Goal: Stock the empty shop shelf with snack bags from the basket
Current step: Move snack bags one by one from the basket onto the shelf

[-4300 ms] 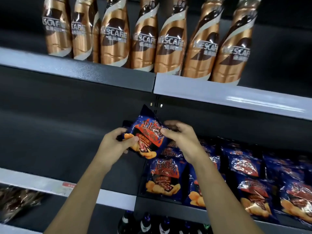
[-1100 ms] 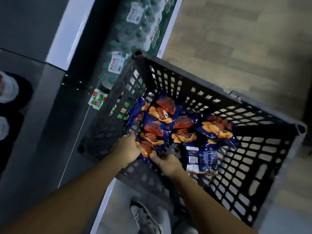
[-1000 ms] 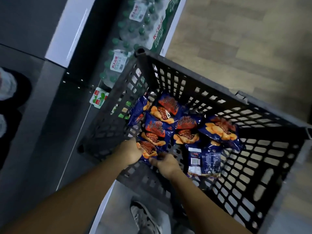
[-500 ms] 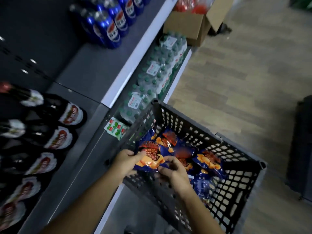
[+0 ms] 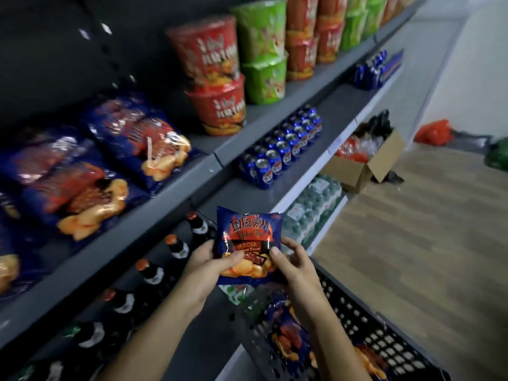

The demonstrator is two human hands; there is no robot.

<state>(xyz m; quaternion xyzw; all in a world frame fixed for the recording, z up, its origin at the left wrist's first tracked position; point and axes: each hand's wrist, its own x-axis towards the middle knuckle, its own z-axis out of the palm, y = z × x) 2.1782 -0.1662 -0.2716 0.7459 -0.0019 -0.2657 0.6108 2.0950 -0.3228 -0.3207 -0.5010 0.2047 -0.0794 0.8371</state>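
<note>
I hold one blue snack bag [image 5: 248, 237] upright in front of me, above the black basket [image 5: 365, 320]. My left hand [image 5: 204, 264] grips its lower left edge, thumb across the front. My right hand [image 5: 295, 264] pinches its lower right corner. More blue bags [image 5: 288, 336] lie in the basket below. On the grey shop shelf [image 5: 154, 207] to the left lie several matching snack bags [image 5: 90, 193].
Red and green noodle cups [image 5: 220, 78] stand further along the same shelf. Blue cans [image 5: 283, 149] and dark bottles [image 5: 176, 246] fill the shelf below, water packs [image 5: 310, 207] the bottom. An open cardboard box [image 5: 362, 166] sits on the wooden floor.
Both hands have lifted one snack bag out of the basket and up to shelf height. My view has swung up from the basket to the shelves.
</note>
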